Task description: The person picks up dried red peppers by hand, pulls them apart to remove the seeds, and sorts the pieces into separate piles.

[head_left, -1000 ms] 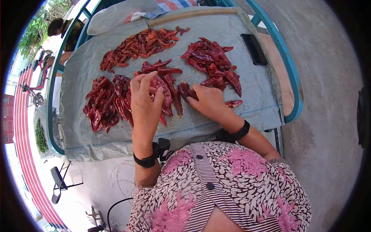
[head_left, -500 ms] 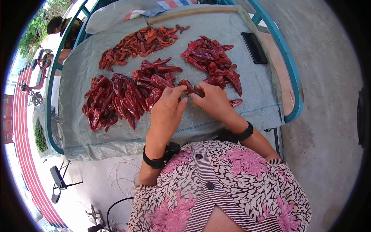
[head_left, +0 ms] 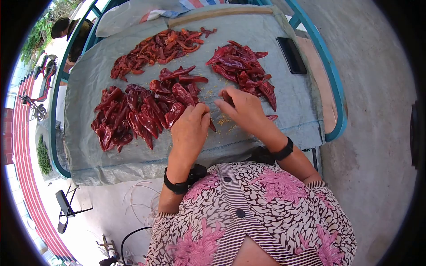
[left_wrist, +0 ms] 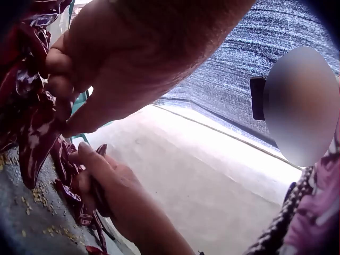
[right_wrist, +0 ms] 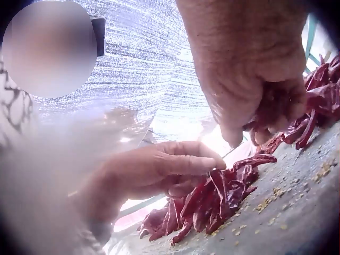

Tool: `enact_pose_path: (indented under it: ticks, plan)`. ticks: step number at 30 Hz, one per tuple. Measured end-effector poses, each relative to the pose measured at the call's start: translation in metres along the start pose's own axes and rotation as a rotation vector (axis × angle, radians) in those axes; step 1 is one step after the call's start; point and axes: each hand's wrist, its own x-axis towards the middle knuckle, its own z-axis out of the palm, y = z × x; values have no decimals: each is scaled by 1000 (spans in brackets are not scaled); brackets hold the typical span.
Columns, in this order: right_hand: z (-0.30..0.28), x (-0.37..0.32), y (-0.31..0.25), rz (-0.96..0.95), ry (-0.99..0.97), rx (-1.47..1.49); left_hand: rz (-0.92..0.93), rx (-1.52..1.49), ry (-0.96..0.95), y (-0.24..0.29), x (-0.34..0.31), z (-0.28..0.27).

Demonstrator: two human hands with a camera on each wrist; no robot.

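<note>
Fingers of our right hand (head_left: 245, 113) curl round a dark red pepper (head_left: 227, 98), held just above the grey-green sheet (head_left: 111, 167), between the largest pile (head_left: 146, 113) and the right-hand pile (head_left: 242, 66). Our left hand (head_left: 190, 129) pinches a glossy pepper (left_wrist: 36, 146) between thumb and fingertips at the near right edge of the largest pile; its tip points down in the left wrist view. We see yellow seeds (head_left: 223, 120) scattered on the sheet between our hands. A short pepper piece (head_left: 272, 117) lies just beside our right hand, partly hidden by it.

Beyond the largest pile we have a long heap of thinner, orange-red peppers (head_left: 159, 48). A black phone (head_left: 291, 55) lies on the sheet past the right-hand pile, near the teal rail (head_left: 326, 71). We wear black bands on both wrists and a patterned shirt (head_left: 266, 204) with pink flowers. Off to our left, outside the rail, stands a red scooter (head_left: 43, 86).
</note>
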Motion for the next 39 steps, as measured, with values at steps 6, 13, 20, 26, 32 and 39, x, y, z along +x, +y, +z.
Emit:
enact_pose_path:
  ticks: [6, 13, 20, 26, 32, 39]
  plan:
    - [-6, 12, -1, -286, 281, -146, 39, -25, 55, -2, -1, -5]
    - [-21, -22, 48, -37, 248, -453, 49, -126, -8, -5, 1, -1]
    - [-12, -20, 60, -96, 252, -460, 114, -112, -122, 0, 2, 6]
    - [-13, -27, 42, -118, 242, -141, 130, -223, -116, 3, 1, 11]
    - [-7, -26, 28, -291, 193, 4, 74, -355, -124, 10, 5, 25]
    - [-7, -27, 18, -166, 202, 121, 200, -153, 118, -9, 2, 27]
